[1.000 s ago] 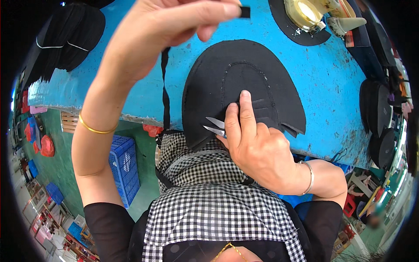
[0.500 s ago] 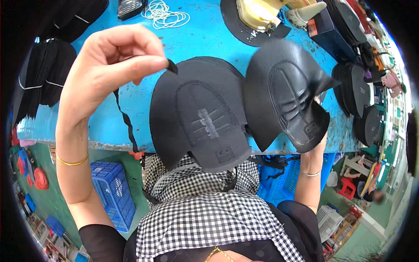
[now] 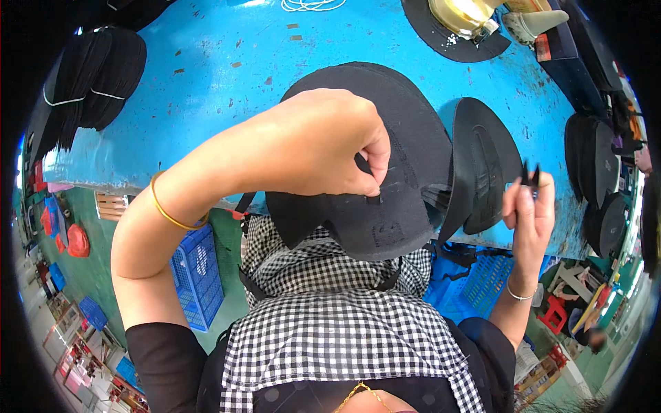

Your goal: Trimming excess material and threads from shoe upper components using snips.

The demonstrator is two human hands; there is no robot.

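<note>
A rounded black sheet piece (image 3: 410,220) with a notched front edge lies in front of me, and other sheets show beneath its far rim. My left hand (image 3: 337,148) reaches over it, thumb and fingers pinching a short black strip (image 3: 374,200) against its surface. To the right stands a bent black molded piece (image 3: 487,165) with ridged lines, close to the sheet's right edge. My right hand (image 3: 531,213) is beside it, closed around a small black two-pronged tool (image 3: 530,175) like tweezers, tips pointing away from me.
Bundled black sheets (image 3: 103,79) are at the far left of the blue table (image 3: 220,89). Far right are a yellowish container (image 3: 465,15), a dark box (image 3: 568,69) and stacked black pieces (image 3: 593,155). Blue crates (image 3: 200,275) sit below the table edge.
My left hand has come down and right, bringing the black strip onto the sheet. My right hand has let go of the molded piece, which now stands more edge-on; the pronged tool now shows.
</note>
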